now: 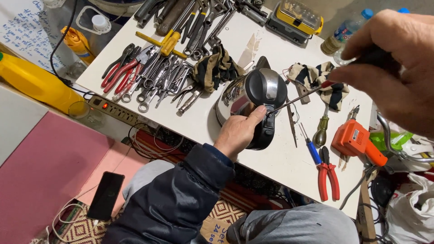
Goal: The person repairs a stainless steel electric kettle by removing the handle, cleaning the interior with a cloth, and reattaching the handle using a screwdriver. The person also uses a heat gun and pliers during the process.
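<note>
White worktable (271,158) above a pink floor, crowded with tools. Near its front edge, a steel kettle (253,101) with black lid, lying tilted. Left hand (237,133) wrapped around the kettle's black handle, thumb up. Right hand (391,68) (very close to camera) closed on a screwdriver (298,97), tip touching the lid hinge. Right of the kettle: red pliers (327,174), orange soldering gun (357,142). Left of it: wrenches (158,79).
</note>
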